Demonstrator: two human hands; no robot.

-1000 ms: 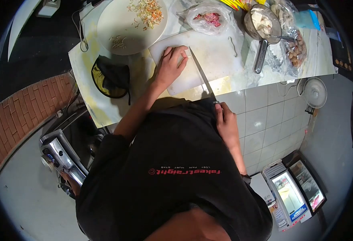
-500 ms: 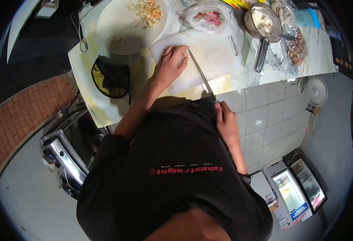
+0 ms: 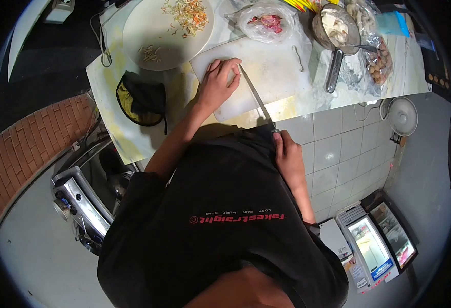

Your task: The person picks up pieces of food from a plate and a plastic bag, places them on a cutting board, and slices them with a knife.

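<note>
My right hand (image 3: 289, 154) grips the handle of a long knife (image 3: 256, 97) at the table's near edge. The blade slants away over a white cutting board (image 3: 266, 77), its tip close beside the fingers of my left hand (image 3: 219, 84). Those fingers are curled down on the board's left part, pressing on something small and pale that I cannot make out. Left of the board, a large round plate (image 3: 143, 36) carries a heap of shredded orange and pale vegetables (image 3: 187, 18) and a smaller pile of pale shreds (image 3: 149, 53).
Behind the board sits a clear plastic bag (image 3: 256, 33) with reddish pieces. To the right stand a pan (image 3: 337, 31) with white contents and a bag of round brown items (image 3: 379, 66). A black and yellow cloth item (image 3: 142, 98) lies left of my forearm.
Almost nothing differs. The knife and my right hand have shifted very slightly, while my left hand stays in place on the board.
</note>
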